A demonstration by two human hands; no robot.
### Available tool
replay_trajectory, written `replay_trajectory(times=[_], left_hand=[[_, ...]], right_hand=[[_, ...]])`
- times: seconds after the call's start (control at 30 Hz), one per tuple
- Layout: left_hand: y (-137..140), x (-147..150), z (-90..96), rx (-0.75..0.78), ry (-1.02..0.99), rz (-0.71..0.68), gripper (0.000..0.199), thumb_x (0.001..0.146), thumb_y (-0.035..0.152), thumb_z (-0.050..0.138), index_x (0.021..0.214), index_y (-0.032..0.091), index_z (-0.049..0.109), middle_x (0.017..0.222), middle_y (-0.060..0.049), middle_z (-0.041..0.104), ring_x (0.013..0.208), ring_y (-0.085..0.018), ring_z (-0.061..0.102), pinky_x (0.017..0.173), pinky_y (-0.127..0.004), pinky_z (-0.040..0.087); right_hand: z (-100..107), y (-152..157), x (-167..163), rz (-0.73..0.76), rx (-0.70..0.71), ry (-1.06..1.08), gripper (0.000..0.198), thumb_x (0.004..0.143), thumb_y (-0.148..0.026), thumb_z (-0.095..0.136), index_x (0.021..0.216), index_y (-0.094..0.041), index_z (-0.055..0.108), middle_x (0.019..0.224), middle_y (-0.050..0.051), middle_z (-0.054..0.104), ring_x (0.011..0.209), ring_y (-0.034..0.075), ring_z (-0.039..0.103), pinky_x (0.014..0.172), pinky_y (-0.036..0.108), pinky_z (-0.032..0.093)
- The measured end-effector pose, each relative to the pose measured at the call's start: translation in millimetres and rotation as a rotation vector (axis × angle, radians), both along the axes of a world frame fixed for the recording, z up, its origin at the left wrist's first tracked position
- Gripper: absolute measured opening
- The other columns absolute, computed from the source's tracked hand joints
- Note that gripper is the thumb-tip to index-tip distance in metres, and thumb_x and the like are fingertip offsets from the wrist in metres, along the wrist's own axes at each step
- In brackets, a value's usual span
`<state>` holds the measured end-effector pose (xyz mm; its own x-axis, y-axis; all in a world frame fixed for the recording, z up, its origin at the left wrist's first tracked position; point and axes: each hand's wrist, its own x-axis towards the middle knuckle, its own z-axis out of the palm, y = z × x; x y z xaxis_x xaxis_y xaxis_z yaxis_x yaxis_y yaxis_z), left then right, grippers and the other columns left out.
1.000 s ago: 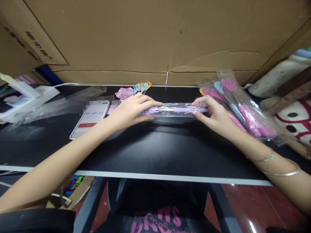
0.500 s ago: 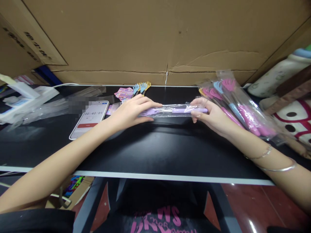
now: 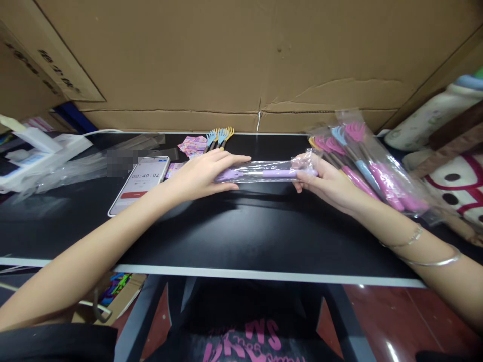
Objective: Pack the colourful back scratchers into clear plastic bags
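Observation:
A purple back scratcher (image 3: 279, 173) lies lengthwise inside a clear plastic sleeve (image 3: 260, 166), held level above the black table. My left hand (image 3: 206, 173) is closed around the claw end at the left, its fingers over the sleeve. At the handle end, my right hand (image 3: 315, 176) pinches the sleeve and handle between thumb and fingers. Just past my left hand are blue and yellow back scratchers (image 3: 219, 137) and a pile of pink printed cards (image 3: 192, 146). Right of my right hand, bagged back scratchers (image 3: 372, 166) in pink, blue and yellow lie in a heap.
A phone (image 3: 139, 183) showing a timer lies left of my left hand. Clear plastic sleeves (image 3: 86, 163) and a white power strip (image 3: 41, 151) are farther left. Cardboard (image 3: 234, 60) walls the table's back. A bottle (image 3: 433, 115) and a plush item (image 3: 456, 181) stand at the right.
The purple back scratcher has slid slightly left, deeper into the sleeve, leaving more loose plastic at my right hand. Both hands have stayed almost in place.

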<state>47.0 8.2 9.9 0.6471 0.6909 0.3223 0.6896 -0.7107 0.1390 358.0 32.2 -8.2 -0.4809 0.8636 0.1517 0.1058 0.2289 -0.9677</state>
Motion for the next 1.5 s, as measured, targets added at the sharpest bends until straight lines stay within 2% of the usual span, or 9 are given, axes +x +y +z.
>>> replay_trajectory(times=[0.13,0.3,0.5,0.63,0.77,0.9,1.0,1.13,1.5], left_hand=[[1.7,-5.2,1.9,-0.047,-0.004,0.053,0.063,0.089,0.05,0.063,0.142,0.02,0.049,0.132,-0.01,0.064,0.112,-0.025,0.063,0.093,-0.034,0.049],[-1.8,-2.4,3.1,-0.042,0.04,0.073,0.048,0.091,0.045,0.06,0.134,0.025,0.056,0.13,-0.005,0.065,0.109,-0.023,0.066,0.087,-0.03,0.05],[-2.8,-1.0,2.4,-0.017,0.083,0.094,0.044,0.092,0.041,0.056,0.134,0.027,0.056,0.125,-0.004,0.066,0.103,-0.022,0.066,0.076,-0.027,0.049],[-1.8,-1.6,2.8,-0.017,0.078,0.084,0.043,0.093,0.04,0.054,0.134,0.027,0.056,0.124,-0.004,0.067,0.104,-0.021,0.066,0.076,-0.026,0.049],[-0.6,-3.1,2.4,-0.031,0.053,0.084,0.044,0.093,0.039,0.055,0.135,0.027,0.055,0.128,-0.003,0.066,0.107,-0.021,0.066,0.08,-0.028,0.05],[0.7,-5.6,1.5,-0.027,0.044,0.094,0.044,0.093,0.039,0.055,0.135,0.025,0.054,0.129,-0.003,0.066,0.111,-0.021,0.065,0.086,-0.028,0.05],[0.4,-6.1,2.4,-0.016,0.056,0.126,0.044,0.093,0.039,0.055,0.134,0.026,0.055,0.129,-0.002,0.067,0.111,-0.021,0.066,0.084,-0.027,0.05],[-0.3,-5.6,4.0,-0.033,0.077,0.155,0.043,0.093,0.04,0.053,0.134,0.028,0.056,0.129,-0.001,0.068,0.111,-0.02,0.066,0.085,-0.027,0.049],[-2.6,-3.1,4.7,-0.036,0.153,0.183,0.045,0.091,0.045,0.056,0.135,0.033,0.055,0.114,0.001,0.073,0.098,-0.02,0.07,0.07,-0.024,0.045]], right_hand=[[1.7,2.0,2.3,-0.043,0.073,-0.019,0.035,0.08,-0.046,0.076,0.094,-0.023,0.054,0.07,-0.004,0.056,0.062,0.013,0.054,0.062,0.03,0.046],[4.5,3.2,3.1,-0.114,0.128,-0.062,0.039,0.077,-0.051,0.077,0.093,-0.023,0.056,0.067,-0.005,0.053,0.058,0.013,0.051,0.06,0.031,0.046],[0.6,1.7,4.1,0.023,0.034,-0.139,0.043,0.085,-0.061,0.065,0.098,-0.022,0.054,0.062,-0.005,0.053,0.056,0.013,0.049,0.057,0.03,0.041],[-1.7,0.9,3.6,0.044,0.005,-0.116,0.04,0.086,-0.059,0.065,0.098,-0.022,0.055,0.059,-0.006,0.05,0.054,0.012,0.046,0.057,0.03,0.038],[1.4,2.2,2.5,0.004,-0.14,0.038,0.037,0.082,-0.055,0.07,0.095,-0.022,0.056,0.067,-0.003,0.056,0.058,0.014,0.051,0.056,0.031,0.041],[6.9,3.5,2.9,0.032,-0.237,0.105,0.031,0.088,-0.049,0.06,0.105,-0.022,0.058,0.079,0.004,0.064,0.066,0.019,0.058,0.06,0.035,0.046],[9.7,3.8,4.2,0.061,-0.233,0.093,0.03,0.091,-0.046,0.051,0.107,-0.022,0.059,0.09,0.008,0.067,0.069,0.021,0.059,0.064,0.039,0.048],[10.8,5.0,5.9,0.077,-0.205,0.089,0.027,0.091,-0.045,0.048,0.104,-0.024,0.058,0.091,0.007,0.069,0.067,0.022,0.06,0.065,0.04,0.049],[12.2,-1.8,2.0,0.05,-0.223,0.1,0.025,0.085,-0.042,0.067,0.098,-0.023,0.058,0.084,0.002,0.06,0.066,0.016,0.055,0.062,0.034,0.045]])
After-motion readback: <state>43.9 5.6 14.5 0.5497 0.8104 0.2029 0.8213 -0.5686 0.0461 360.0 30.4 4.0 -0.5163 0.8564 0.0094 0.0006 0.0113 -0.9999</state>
